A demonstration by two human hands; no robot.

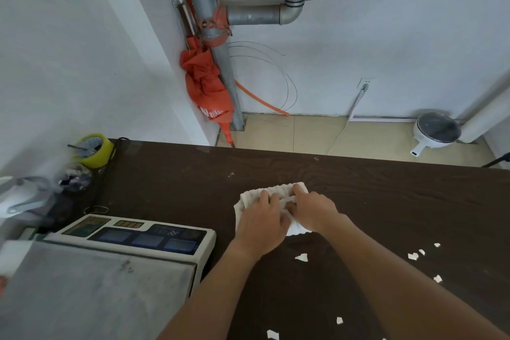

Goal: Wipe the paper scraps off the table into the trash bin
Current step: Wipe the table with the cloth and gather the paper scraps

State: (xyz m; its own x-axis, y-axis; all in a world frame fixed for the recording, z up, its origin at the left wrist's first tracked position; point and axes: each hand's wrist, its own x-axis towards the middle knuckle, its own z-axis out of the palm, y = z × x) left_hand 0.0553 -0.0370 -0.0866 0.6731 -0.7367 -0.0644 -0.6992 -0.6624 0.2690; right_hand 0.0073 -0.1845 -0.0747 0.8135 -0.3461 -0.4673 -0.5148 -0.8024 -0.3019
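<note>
1. The left hand (260, 222) lies palm-down on the white cloth (271, 196), fingers spread and flattened over its left half; it presses rather than clasps.
2. The right hand (313, 208) rests on the cloth's right half, fingers curled and pinching a fold near the middle; how tight that pinch is I cannot tell.
3. The cloth sits bunched on the dark wooden table (414, 201); it looks soft, limp and light, so it will likely crumple unless pressed flat or gathered into a pad under the palm.
4. The paper scraps (301, 257) lie nearer the person than the cloth, one just below it, others scattered to its right and lower right; small, thin and featherlight, they will probably skid or flutter, so a slow, flat sweep suits them better than picking.
5. Left of the cloth stands an electronic scale (132, 240); beyond it, a yellow tape roll (95, 152).
6. No trash bin shows anywhere around the cloth.
</note>
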